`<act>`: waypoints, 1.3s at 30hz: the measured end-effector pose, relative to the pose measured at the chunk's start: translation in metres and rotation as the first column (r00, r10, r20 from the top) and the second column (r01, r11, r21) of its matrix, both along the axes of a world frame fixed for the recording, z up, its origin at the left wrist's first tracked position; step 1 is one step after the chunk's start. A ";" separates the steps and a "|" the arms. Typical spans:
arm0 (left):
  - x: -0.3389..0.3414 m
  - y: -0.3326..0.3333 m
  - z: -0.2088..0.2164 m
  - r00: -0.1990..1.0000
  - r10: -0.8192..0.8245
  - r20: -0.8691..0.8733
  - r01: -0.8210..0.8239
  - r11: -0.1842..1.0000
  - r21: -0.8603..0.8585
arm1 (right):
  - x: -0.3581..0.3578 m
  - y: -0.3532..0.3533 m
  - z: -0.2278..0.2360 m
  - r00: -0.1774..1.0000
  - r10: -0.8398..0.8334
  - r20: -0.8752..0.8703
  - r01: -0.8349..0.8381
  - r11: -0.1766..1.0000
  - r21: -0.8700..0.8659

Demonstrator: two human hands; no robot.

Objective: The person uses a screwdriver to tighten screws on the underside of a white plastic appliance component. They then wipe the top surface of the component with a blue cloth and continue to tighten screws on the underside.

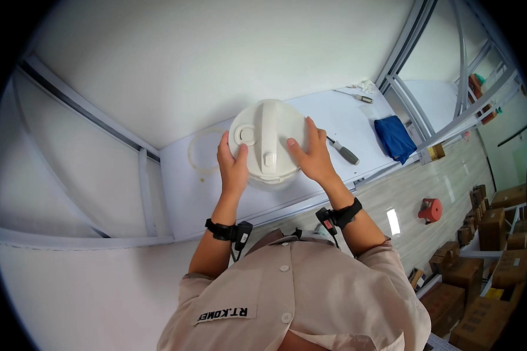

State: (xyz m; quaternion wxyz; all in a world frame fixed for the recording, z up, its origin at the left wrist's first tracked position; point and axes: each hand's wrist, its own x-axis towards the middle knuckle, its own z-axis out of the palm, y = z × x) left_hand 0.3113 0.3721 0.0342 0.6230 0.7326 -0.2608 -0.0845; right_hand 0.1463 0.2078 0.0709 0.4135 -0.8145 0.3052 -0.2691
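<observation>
Apparently steadied: white lidded container (269, 137), centred over the white table (184, 193); whether its base rests there is hidden.
Left hand (234, 172): at eight o'clock, holding the container's rim, thumb on top.
Right hand (315, 159): at four o'clock, holding likewise, probably to balance the left.
Screwdriver (346, 153): three o'clock, seemingly within reach.
Blue fabric bundle (395, 138): three o'clock, farther out, seemingly out of the way.

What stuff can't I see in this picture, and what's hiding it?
- Inside the white container: head view, covered by its lid.
- Some fingers of the left hand and right hand: head view, hidden by the hands and lid.
- Inside the blue cloth: head view, folds hide it.
- Some cardboard boxes: head view, cut off at the lower right.
</observation>
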 end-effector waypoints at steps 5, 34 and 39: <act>0.001 0.004 -0.001 1.000 -0.031 -0.001 0.031 0.999 0.009 | -0.004 0.002 -0.006 1.000 0.005 0.006 -0.004 0.997 -0.073; -0.025 0.001 0.008 0.997 0.070 0.030 -0.072 0.993 0.090 | 0.004 -0.016 -0.019 0.994 0.032 0.101 -0.021 0.994 -0.109; -0.006 0.002 0.005 0.987 -0.036 -0.157 0.026 0.998 -0.061 | 0.002 -0.019 -0.022 0.993 0.057 0.104 -0.055 0.998 -0.020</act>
